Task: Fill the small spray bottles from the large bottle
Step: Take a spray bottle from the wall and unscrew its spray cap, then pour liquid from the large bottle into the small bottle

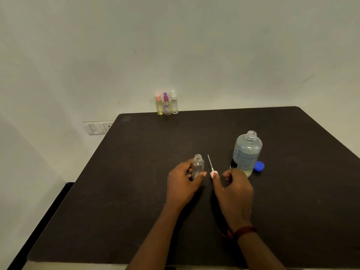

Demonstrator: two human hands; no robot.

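While the small clear spray bottle (198,166) is stood upright and uncapped on the dark table (126,201), it is gripped by the left hand (184,185). The thumb and fingers are curled round its lower body, so that only the shoulder and threaded neck are seen above the fingertips. Just to the right of that hand, the right hand (234,190) is held low over the table with its fingers curled. Its forefinger tip is met by the pink spray head (213,174), while the thumb is seen a little apart; whether the head is pinched or merely touched cannot be told. From the spray head a thin dip tube (209,162) is pointed away from the hand, between the small bottle and the large bottle (247,152). The large bottle is stood uncapped just beyond the right hand's knuckles, with pale liquid seen at its base, and a blue cap (259,166) is laid by its foot, on the side away from the left hand. Well beyond both hands, at the table's far edge, three capped spray bottles (167,104) are lined up side by side. A dark red band (245,230) is worn on the right wrist.
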